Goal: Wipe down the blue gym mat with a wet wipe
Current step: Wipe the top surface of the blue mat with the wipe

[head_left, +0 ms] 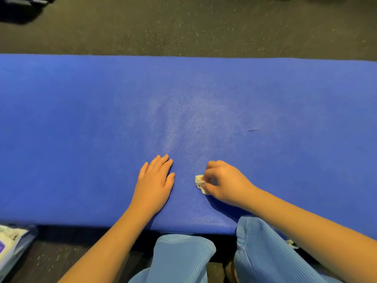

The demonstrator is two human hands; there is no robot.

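Now | right hand point(226, 181) pinches wet wipe point(200, 183) | on blue mat point(81, 123)

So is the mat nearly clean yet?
Not yet. A shiny damp patch in the middle of the mat looks wiped. The right hand pinches the crumpled wipe against the mat near its front edge, while the left hand rests flat. The duller stretches on both sides, and a dark speck on the right, look untouched.
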